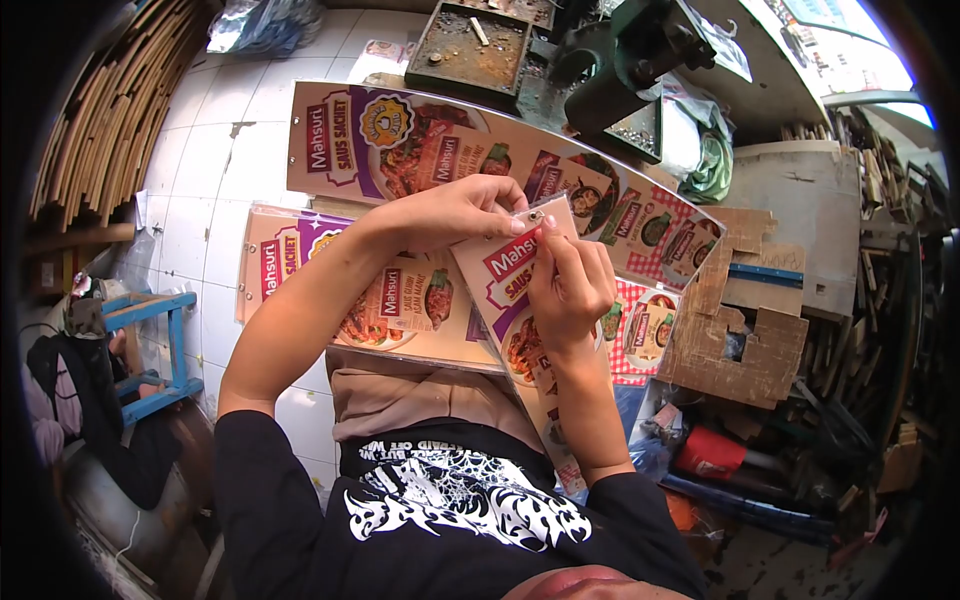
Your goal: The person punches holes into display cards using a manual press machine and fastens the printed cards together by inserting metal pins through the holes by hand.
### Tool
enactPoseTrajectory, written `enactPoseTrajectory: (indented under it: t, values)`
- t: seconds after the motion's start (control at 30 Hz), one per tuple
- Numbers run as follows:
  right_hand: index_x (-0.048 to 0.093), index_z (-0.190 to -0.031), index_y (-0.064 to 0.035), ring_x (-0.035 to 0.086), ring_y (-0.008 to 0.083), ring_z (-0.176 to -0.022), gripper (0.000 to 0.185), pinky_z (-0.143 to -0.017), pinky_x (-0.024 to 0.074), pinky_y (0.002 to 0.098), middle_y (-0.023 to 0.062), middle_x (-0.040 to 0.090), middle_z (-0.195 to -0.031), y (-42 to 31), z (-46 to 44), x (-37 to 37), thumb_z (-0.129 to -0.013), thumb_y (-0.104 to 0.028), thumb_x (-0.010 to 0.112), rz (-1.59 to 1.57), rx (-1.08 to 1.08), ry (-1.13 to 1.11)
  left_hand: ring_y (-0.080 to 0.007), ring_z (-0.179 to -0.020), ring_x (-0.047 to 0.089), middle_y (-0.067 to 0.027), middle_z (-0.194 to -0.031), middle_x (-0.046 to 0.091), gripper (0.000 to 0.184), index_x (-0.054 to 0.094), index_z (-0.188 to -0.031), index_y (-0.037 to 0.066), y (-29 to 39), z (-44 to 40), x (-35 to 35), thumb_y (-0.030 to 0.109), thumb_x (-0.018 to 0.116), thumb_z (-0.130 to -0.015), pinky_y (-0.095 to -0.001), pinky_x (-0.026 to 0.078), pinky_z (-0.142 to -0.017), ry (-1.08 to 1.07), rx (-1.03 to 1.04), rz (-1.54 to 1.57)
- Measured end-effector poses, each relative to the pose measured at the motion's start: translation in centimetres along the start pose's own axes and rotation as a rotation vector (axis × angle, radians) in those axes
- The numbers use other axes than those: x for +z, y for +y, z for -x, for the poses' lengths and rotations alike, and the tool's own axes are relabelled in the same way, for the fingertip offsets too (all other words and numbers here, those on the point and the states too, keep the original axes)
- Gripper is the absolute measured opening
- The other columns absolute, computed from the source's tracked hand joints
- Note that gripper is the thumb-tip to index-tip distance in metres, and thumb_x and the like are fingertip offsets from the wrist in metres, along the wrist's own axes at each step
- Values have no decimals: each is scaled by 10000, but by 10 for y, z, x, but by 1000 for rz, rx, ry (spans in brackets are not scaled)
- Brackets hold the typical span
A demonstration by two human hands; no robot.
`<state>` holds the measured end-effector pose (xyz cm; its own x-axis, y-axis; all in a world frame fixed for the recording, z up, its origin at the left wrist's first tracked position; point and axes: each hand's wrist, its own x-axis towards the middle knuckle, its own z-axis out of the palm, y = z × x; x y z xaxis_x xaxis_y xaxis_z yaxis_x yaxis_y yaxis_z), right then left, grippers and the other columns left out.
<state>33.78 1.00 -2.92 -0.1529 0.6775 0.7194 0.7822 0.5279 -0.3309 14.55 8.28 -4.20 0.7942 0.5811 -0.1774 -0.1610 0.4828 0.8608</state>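
A long printed sign (497,282) in a clear plastic cover slants down across my lap. Its top corner carries a small round metal eyelet (535,216). My left hand (465,212) is closed, thumb and fingers pinching the sign's upper edge just left of the eyelet. Close by on the other side, my right hand (575,285) is also closed, its fingertips pressed at the eyelet's right. Beneath both hands lie more signs of the same print: a stack (335,170) farther out and another sign (440,335) nearer my lap.
A dark green machine (610,85) stands ahead, with a metal tray (468,55) of small bits beside it. Cut cardboard (735,310) lies right of the signs. A blue stool frame (155,350) is at the left, below stacked wooden strips (110,110). A red object (710,455) lies lower right.
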Motion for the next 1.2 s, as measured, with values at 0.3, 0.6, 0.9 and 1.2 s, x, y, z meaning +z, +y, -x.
enactPoseTrajectory:
  t: [0.3, 0.6, 0.9, 1.2]
  values:
    - [742, -1024, -26, 576, 240, -598, 243, -543, 460, 350, 86, 608, -705, -3, -5, -1, -793, 51, 735, -65, 64, -28, -74, -783, 673, -67, -933, 705, 340, 511, -1190, -11, -1, 2, -1, 225, 646, -987, -202, 543, -640, 4, 26, -37]
    - [731, -1074, -24, 556, 221, -565, 225, -514, 438, 331, 95, 587, -692, 0, -3, -2, -853, 19, 728, -177, 205, -36, -70, -842, 673, -54, -988, 700, 328, 543, -1197, -19, -1, 2, -1, 218, 636, -991, -204, 549, -693, -1, 36, -70]
    - [726, -1097, -14, 541, 193, -549, 224, -497, 426, 312, 88, 580, -687, -2, -4, -3, -874, -5, 731, -166, 226, 0, -120, -995, 670, -102, -1132, 690, 421, 512, -1329, -54, 2, 1, 1, 176, 621, -994, -256, 555, -861, -21, 27, -34]
    - [728, -1096, -21, 570, 229, -610, 285, -545, 464, 344, 88, 603, -738, -3, -2, -2, -820, 51, 720, -52, 89, -16, -131, -978, 680, -115, -1112, 689, 386, 513, -1289, -58, 1, 0, -2, 178, 615, -1000, -265, 571, -841, -18, -10, -56]
